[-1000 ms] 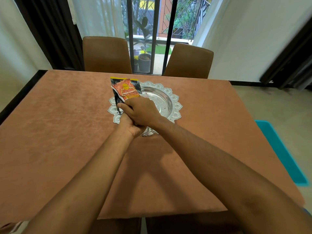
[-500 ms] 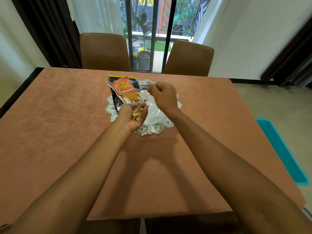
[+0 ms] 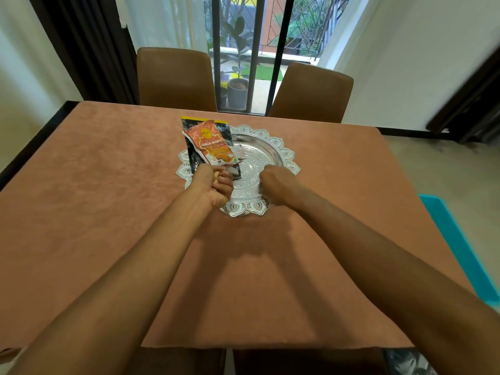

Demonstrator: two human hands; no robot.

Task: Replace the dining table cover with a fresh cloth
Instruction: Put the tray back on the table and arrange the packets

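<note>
A brown cloth point(image 3: 94, 198) covers the dining table. At its middle sits an ornate silver tray point(image 3: 284, 152). My left hand point(image 3: 213, 189) is over the tray's near left rim, fingers curled round the lower end of an orange snack packet point(image 3: 212, 146) and a black packet point(image 3: 194, 155) behind it. A few pale shells show between those fingers. My right hand point(image 3: 278, 186) hovers over the tray's near right part, blurred. I see only its back, with the fingers curled under, so what they hold is hidden.
Two brown chairs point(image 3: 176, 77) point(image 3: 311, 93) stand at the far side before a glass door. Chair backs point(image 3: 297, 361) show below the near edge. A teal mat point(image 3: 460, 253) lies on the floor at the right.
My left hand has closed its fingers over the shells it held in an open palm. My right hand has come down from above the tray's far side to its near right part.
</note>
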